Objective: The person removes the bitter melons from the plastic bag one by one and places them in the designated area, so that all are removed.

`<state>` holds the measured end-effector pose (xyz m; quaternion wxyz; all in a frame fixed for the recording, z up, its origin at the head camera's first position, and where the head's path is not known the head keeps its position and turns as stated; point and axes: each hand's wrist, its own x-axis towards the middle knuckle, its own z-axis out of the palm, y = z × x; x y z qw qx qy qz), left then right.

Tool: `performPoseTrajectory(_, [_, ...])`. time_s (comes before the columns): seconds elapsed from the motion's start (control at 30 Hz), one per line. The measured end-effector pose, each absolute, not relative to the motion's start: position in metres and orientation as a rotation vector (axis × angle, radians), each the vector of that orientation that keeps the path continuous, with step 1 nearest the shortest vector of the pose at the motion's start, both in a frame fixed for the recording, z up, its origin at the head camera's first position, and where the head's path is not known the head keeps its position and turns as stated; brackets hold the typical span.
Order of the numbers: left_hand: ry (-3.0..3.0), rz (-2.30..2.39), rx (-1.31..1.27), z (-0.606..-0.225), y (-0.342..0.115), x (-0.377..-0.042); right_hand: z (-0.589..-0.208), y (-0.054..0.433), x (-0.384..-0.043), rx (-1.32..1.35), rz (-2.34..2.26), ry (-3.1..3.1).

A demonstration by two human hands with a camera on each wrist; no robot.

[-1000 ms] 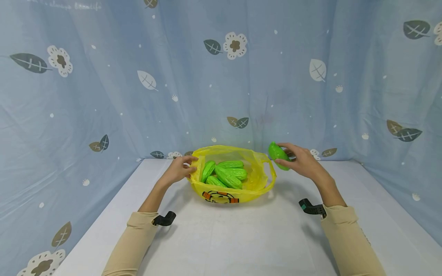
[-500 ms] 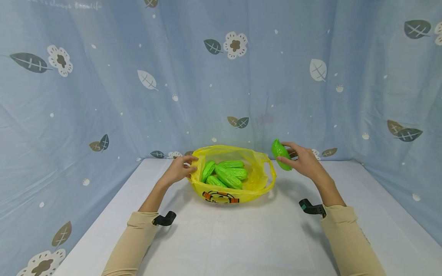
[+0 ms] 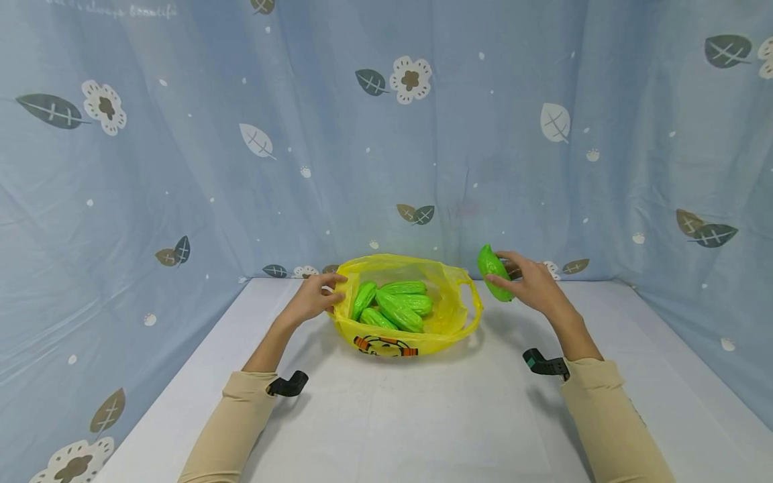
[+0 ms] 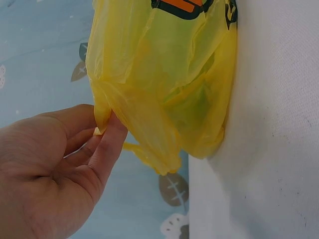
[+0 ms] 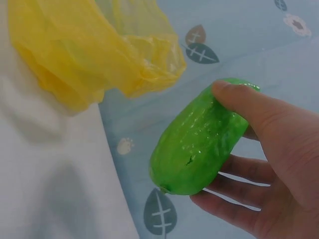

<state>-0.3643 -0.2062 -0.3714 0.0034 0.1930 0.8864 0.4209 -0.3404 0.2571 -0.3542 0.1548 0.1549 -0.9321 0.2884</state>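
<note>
A yellow plastic bag stands with its mouth wide, several glossy green bitter melons lying inside. My left hand pinches the bag's left rim; in the left wrist view the thumb and fingers of the left hand have the thin plastic between them. Past the bag's right handle, my right hand holds another bitter melon in the air, apart from the bag. The right wrist view shows this bumpy bitter melon tilted, between the thumb and fingers of the right hand.
A white table lies under the bag. Behind and at both sides hangs a blue curtain with leaf and flower prints. A black wrist camera sits on each forearm, the left camera and the right camera.
The right hand has drawn the held bitter melon slightly right, away from the bag, and turned it more upright. The left hand and the bag stay in place.
</note>
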Motion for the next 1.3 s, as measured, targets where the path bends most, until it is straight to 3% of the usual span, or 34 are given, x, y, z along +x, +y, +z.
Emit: performPoseTrajectory(1.3, [2.799, 1.298, 0.616, -0.371, -0.204, -0.363, -0.375, 0.262, -0.349, 0.323, 0.801, -2.744])
